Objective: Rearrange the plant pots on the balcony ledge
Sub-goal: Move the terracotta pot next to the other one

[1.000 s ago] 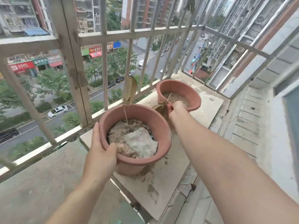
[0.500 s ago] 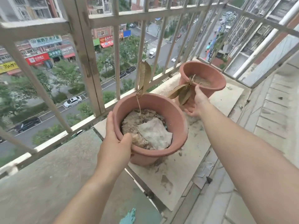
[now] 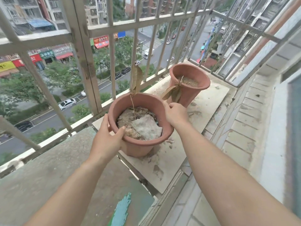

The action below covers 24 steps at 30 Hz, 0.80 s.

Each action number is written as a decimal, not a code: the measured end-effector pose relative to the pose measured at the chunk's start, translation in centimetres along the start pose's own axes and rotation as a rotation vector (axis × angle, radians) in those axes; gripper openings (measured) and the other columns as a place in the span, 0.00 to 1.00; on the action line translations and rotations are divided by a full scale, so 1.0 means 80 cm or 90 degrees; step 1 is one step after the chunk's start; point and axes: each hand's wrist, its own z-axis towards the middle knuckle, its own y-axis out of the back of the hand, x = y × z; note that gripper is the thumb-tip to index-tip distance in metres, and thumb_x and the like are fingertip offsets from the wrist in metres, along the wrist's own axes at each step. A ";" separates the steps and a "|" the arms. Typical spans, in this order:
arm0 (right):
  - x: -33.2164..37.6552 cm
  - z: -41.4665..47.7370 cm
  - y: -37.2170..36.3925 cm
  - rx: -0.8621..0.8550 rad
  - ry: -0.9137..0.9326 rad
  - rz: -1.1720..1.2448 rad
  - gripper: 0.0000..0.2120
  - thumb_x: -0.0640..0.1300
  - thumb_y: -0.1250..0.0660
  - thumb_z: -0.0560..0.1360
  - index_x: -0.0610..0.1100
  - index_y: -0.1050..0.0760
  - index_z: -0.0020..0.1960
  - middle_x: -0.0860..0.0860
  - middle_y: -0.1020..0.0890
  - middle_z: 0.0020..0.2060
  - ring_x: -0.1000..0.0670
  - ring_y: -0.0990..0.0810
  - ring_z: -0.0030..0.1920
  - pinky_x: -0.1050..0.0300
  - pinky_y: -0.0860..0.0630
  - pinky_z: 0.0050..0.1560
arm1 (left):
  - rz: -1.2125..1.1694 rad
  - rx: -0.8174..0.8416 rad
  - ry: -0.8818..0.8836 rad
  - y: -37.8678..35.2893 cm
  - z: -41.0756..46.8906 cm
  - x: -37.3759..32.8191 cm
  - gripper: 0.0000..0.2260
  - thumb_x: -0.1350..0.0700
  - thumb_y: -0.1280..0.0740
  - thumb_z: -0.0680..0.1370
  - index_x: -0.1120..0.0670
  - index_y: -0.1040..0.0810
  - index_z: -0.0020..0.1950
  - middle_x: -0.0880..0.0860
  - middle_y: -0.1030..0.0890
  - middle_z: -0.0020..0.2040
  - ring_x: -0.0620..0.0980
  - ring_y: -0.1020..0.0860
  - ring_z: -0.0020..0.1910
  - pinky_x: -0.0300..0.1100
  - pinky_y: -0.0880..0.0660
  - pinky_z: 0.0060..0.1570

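Both hands grip the near pot at its rim: left hand on the near-left side, thumb hooked over the lip onto the inside, other fingers hidden behind the outer wall. Right hand clamps the far-right rim; its fingertips curl over the edge, contact under the palm not visible.

Near pot sits upright on a pale slab on the ledge, base ringed by spilled dirt. Can't tell if the base is lifted or fully seated. Inside: dry caked soil with a pale grey lump, and 1 thin stem carrying a dead brown leaf that overlaps the railing behind.

Far pot stands upright on the same slab, just beyond the right hand, apart from the near pot. Dry soil inside; a withered sprig droops over its near rim, tips partly behind the right hand's knuckles.

Left of the slab, grey concrete ledge, with a teal paint patch cut off at the bottom edge. Both forearms run out of frame. Street and cars below are blurred.
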 end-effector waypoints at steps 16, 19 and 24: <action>-0.005 0.093 0.040 0.078 -0.376 0.654 0.28 0.62 0.46 0.77 0.37 0.27 0.47 0.44 0.20 0.36 0.52 0.29 0.25 0.65 0.36 0.18 | 0.021 -0.044 -0.024 -0.024 0.030 0.008 0.27 0.50 0.46 0.77 0.33 0.51 0.73 0.36 0.27 0.54 0.46 0.22 0.44 0.49 0.21 0.39; -0.015 0.127 0.054 0.025 -0.359 0.807 0.24 0.57 0.47 0.79 0.38 0.30 0.61 0.45 0.23 0.34 0.55 0.32 0.18 0.67 0.42 0.13 | 0.146 -0.082 -0.095 -0.029 0.035 0.005 0.26 0.50 0.49 0.78 0.38 0.52 0.75 0.34 0.35 0.37 0.37 0.33 0.32 0.39 0.34 0.31; -0.021 0.158 0.049 -0.015 -0.326 0.764 0.16 0.37 0.53 0.81 0.37 0.30 0.60 0.48 0.25 0.33 0.59 0.34 0.13 0.70 0.44 0.14 | 0.192 -0.110 -0.097 -0.030 0.033 0.008 0.26 0.51 0.49 0.78 0.38 0.51 0.75 0.38 0.35 0.32 0.38 0.34 0.30 0.38 0.36 0.30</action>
